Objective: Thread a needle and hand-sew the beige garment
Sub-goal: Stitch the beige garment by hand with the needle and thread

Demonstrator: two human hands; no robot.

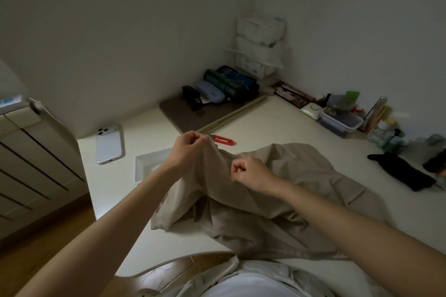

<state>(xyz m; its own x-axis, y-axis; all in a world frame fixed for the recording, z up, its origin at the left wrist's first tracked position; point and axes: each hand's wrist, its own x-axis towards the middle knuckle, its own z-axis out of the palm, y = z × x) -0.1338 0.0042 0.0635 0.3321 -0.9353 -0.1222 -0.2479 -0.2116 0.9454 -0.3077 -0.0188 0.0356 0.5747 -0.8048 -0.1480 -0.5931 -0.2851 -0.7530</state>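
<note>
Your beige garment [284, 190] is light, soft, limp cloth. It will sag and slide wherever you don't support it, so take it by pinching a fold close to the stitching line, not by a loose edge. Your left hand [187, 146] already does this: its fingertips pinch a raised ridge of the cloth and lift it off the bench [277, 118], with the rest heaped below and to the right of that hand. Your right hand [246, 171] sits just right of the ridge against the cloth, fingers curled tight. I cannot tell whether it pinches a needle, which is too small to see. A faint pale loop just left of it may be thread [226, 177]. Count one garment, one red snips [223, 140] just beyond your left hand, and one phone [109, 143] well left of it.
</note>
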